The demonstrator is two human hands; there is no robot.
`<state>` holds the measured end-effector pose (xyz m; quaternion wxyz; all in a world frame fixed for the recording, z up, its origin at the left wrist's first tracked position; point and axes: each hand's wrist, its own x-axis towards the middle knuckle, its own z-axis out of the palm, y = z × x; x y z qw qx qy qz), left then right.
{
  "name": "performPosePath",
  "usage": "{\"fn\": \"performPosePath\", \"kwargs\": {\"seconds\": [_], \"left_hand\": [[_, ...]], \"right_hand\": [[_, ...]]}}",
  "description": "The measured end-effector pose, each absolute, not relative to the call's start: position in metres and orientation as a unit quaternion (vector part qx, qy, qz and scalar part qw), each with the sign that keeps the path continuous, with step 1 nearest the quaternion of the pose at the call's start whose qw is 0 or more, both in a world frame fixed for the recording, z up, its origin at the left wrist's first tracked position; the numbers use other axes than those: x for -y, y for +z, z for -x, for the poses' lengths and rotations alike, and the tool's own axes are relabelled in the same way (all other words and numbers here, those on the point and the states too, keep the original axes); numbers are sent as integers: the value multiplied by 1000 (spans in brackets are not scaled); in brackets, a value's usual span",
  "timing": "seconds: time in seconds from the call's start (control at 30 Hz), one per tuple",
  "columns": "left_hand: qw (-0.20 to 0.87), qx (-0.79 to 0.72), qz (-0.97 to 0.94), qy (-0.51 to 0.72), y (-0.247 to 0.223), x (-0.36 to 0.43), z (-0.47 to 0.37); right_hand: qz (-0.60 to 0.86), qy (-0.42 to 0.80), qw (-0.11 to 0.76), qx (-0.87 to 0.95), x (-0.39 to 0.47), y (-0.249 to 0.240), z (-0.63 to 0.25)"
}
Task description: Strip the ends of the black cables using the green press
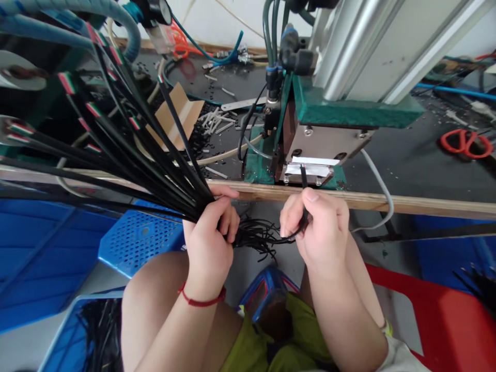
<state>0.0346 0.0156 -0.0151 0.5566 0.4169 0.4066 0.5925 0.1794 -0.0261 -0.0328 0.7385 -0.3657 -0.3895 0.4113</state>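
Observation:
My left hand [213,227] is closed round a bundle of black cables [155,165], whose far ends fan out to the left and show short red, white and green wires. The other ends of the bundle hang below my fist as a loose tangle. My right hand [318,222] pinches a single black cable [304,178] between thumb and fingers. Its tip reaches into the slot of a bench press [329,139], against a white strip on the lower metal block. The fine wires at that tip are too small to make out.
The bench edge [406,204] runs just beyond my hands. Orange-handled scissors [467,143] lie at the right, and cut sleeve scraps [219,121] and a cardboard piece [178,116] at the left. A blue stool [143,232] and a bin of black cables [64,330] stand below.

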Motion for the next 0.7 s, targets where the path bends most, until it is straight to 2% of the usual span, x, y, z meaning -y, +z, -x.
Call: {"fn": "performPosePath", "kwargs": {"seconds": [0.4,0.7], "left_hand": [[604,-361,-406,583,-27,-25,-46],[584,-367,-421,589,-28,-25,-48]], "right_hand": [[391,388,744,378,19,-32,-174],[407,388,744,362,19,-28,-174]]}}
